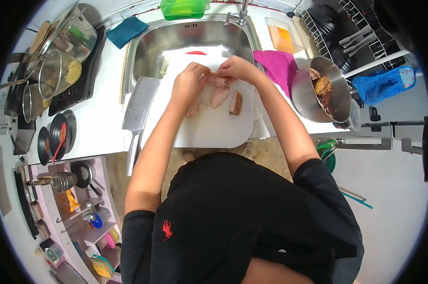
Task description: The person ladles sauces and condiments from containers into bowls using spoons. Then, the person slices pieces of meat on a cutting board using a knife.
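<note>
Over the far part of a white cutting board point(214, 133), my left hand point(189, 81) and my right hand point(237, 69) are close together, fingers closed. Between their fingertips they pinch a piece of cooked meat point(217, 81), partly hidden by the fingers. Just below lies a pale meat slice point(219, 96) on the board. To its right sits a chunk of meat with a browned edge point(236, 103). Another pale piece point(192, 110) is partly covered by my left forearm. A cleaver point(145, 102) rests left of the board, its handle reaching past the counter's front edge.
Behind the board is a steel sink point(152, 52) with a faucet point(242, 16). A steel pot of browned meat point(303, 97) stands right, beside a magenta cloth point(278, 68). At left are black bowls point(68, 124), a red spoon point(60, 139) and a strainer with noodles point(50, 75).
</note>
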